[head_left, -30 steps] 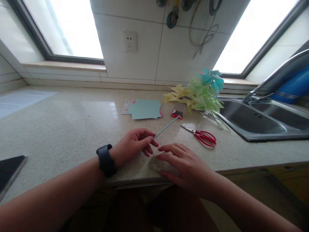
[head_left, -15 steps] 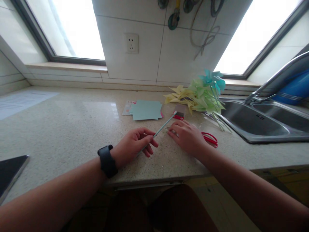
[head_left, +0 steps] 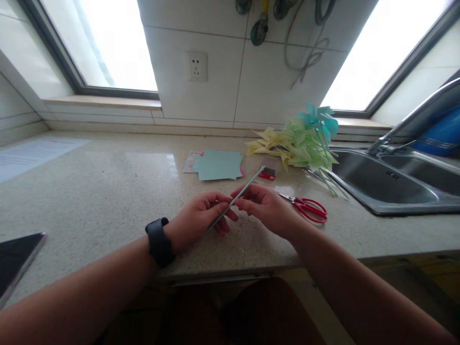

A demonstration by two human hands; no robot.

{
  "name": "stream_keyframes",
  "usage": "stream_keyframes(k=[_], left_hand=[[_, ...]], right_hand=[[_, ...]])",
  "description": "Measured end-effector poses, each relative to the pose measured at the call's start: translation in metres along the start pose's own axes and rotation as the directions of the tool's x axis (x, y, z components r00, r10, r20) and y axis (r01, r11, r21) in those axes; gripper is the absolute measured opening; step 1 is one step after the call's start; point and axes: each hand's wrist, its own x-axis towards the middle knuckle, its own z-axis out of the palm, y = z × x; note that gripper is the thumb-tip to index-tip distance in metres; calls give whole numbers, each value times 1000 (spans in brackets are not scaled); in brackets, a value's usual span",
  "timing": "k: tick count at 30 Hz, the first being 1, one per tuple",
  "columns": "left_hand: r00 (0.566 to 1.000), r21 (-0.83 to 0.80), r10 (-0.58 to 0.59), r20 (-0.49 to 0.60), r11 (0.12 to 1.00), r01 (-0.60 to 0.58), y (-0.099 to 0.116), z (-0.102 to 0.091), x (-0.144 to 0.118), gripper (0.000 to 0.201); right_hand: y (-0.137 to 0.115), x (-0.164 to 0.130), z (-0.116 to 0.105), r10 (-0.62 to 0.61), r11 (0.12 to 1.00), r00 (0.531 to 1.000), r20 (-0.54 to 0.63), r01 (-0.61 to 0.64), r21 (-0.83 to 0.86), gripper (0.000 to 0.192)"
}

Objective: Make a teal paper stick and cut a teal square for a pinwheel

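Note:
My left hand [head_left: 201,218], with a black watch on the wrist, pinches a thin pale-blue stick [head_left: 247,184] that slants up and to the right over the counter. My right hand [head_left: 268,206] has come up against the stick's middle, its fingertips curled at the shaft close to my left fingers. Whether something small sits in those fingertips is hidden. Red-handled scissors [head_left: 305,207] lie on the counter just right of my right hand.
A stack of pale-blue paper squares [head_left: 217,165] and a small red box [head_left: 268,173] lie beyond the hands. A pile of yellow, green and blue paper pinwheels [head_left: 302,139] rests beside the steel sink [head_left: 388,184]. A dark tablet [head_left: 16,258] sits at the left edge.
My right hand went from the counter's front edge out toward the scissors, then back to the stick beside my left hand. The left hand stayed put with the stick.

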Motion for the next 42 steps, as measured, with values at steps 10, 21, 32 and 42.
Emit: stream_keyframes(k=[10,21,32,42], left_hand=[[1000,113,19,24,993,-22,3,2,-5,31],[974,538,222,-51,827,-160,13,3,-8,24],[884,922,468,-19,350,-166,14,-17,-5,18],[872,992,488,23,95,-79,7,-18,-4,22]], right_hand=[[6,-3,14,33,985,996,-79,-19,169,21],[0,-7,13,-36,988,995,-89,49,146,21],[28,-3,-13,-59,998,944,-324,45,-52,23],[32,2,-21,-190,844,966,-175,70,-531,6]])
